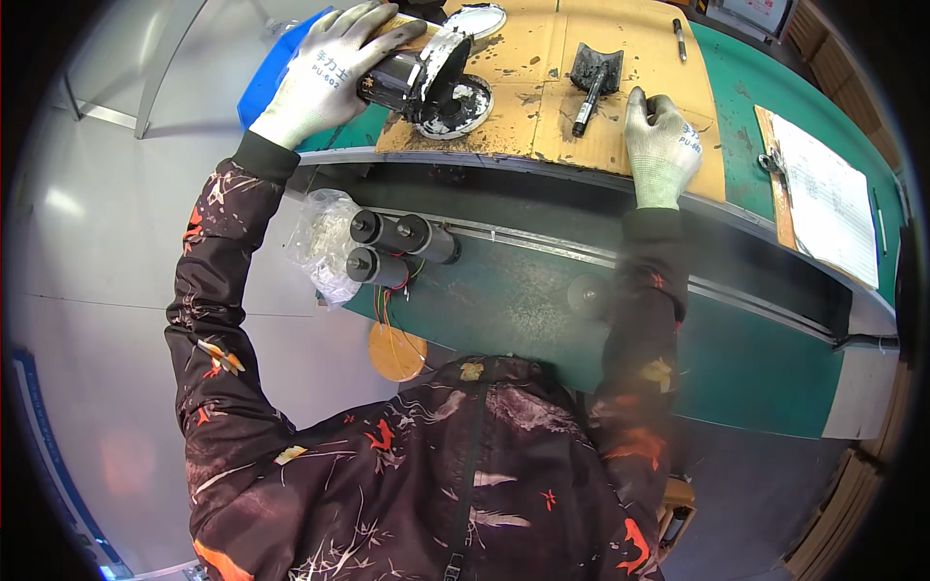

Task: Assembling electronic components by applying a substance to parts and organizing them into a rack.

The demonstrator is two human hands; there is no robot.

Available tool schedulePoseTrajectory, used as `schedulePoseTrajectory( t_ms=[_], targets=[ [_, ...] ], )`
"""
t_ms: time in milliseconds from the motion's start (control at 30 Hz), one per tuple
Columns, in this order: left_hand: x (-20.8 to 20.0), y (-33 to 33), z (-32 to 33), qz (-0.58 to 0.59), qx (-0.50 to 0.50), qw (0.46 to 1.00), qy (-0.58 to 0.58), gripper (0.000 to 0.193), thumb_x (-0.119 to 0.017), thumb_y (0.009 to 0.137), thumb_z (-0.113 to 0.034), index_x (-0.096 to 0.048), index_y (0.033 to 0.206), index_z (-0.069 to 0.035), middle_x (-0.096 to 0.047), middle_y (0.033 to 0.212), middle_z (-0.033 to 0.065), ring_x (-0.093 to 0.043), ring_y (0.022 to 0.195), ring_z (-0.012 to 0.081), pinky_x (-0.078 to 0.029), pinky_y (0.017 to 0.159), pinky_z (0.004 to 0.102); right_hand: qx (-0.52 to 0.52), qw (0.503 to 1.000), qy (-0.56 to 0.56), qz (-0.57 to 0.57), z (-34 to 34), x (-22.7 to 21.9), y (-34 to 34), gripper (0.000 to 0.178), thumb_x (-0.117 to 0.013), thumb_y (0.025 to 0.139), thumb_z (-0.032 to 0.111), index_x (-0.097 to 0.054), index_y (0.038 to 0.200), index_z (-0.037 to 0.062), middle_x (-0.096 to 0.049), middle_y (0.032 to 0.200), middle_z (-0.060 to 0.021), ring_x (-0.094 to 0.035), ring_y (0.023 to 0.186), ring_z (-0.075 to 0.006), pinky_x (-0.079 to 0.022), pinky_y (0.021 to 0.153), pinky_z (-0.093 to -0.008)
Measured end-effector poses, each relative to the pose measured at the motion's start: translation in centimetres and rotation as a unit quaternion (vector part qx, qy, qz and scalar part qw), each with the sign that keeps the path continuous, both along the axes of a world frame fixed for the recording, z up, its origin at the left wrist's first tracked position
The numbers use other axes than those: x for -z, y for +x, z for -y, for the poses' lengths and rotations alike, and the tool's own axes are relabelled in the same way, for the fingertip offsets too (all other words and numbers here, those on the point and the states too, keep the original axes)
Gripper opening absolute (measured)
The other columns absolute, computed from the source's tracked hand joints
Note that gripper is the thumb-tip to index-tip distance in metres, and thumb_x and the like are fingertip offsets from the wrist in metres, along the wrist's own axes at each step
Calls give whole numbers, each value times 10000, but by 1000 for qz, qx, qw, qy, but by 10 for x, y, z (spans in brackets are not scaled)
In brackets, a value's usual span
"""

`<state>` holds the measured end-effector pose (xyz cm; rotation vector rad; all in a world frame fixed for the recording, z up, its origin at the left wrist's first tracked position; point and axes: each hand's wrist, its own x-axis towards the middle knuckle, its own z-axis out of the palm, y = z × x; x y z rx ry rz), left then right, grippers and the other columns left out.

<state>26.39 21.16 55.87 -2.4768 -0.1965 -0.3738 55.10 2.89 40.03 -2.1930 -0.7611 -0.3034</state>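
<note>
My left hand (334, 73), in a white glove with dark-stained fingers, grips a black can (387, 82) tipped on its side. The can's mouth faces right and is smeared with thick black matter. Just below the mouth lies a round white lid (472, 105), also smeared black. My right hand (663, 138), gloved too, rests over the cardboard sheet (542, 126) at its right part, fingers loosely bent and apart, with nothing visible in them. Left of it lies a black-coated scraper (596, 76) with a black pen-like handle.
Another white lid (477, 19) and a marker (680, 39) lie farther back on the stained cardboard. A clipboard with paper (823, 189) is at the right. On the lower green shelf stand several dark cylindrical motors (426, 239) with wires, beside a clear plastic bag (327, 242). A round wooden stool (395, 351) shows below.
</note>
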Motion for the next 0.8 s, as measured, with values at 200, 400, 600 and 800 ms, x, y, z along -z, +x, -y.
schedulePoseTrajectory(
  t_ms=[200, 400, 600, 800],
  targets=[
    [-1, 2, 3, 2, 2, 1000, 5, 855, -828, 614, -152, -539, 1418, -194, -514, 1450, 136, -488, 1339, 348, -388, 1093, 488, -2, 1000, 6, 4, 1, 0, -1, 358, -644, 918, 435, -747, 861, 96, -720, 730, -112, -722, 737, -307, -555, 686, -400],
    [-2, 0, 0, -4, 3, 1000, 11, 845, -825, 628, -159, -537, 1421, -200, -516, 1448, 130, -485, 1340, 341, -380, 1104, 491, -1, 1000, 4, 2, 1, -2, -2, 358, -643, 919, 434, -744, 857, 96, -721, 727, -108, -722, 733, -305, -557, 686, -398],
    [-5, 1, 1, 6, -2, 1000, 12, 883, -827, 604, -150, -526, 1431, -207, -503, 1463, 123, -479, 1347, 340, -367, 1118, 495, -3, 1000, 9, 5, 0, 0, -1, 358, -643, 919, 436, -743, 856, 99, -722, 727, -106, -723, 736, -302, -557, 692, -399],
    [-8, 6, 5, 1, 6, 1000, 11, 897, -823, 604, -148, -514, 1444, -215, -499, 1464, 123, -467, 1359, 337, -354, 1133, 498, -3, 1000, 8, -2, 0, 2, 1, 362, -639, 922, 436, -742, 858, 95, -722, 734, -112, -724, 743, -304, -557, 699, -402]
  ],
)
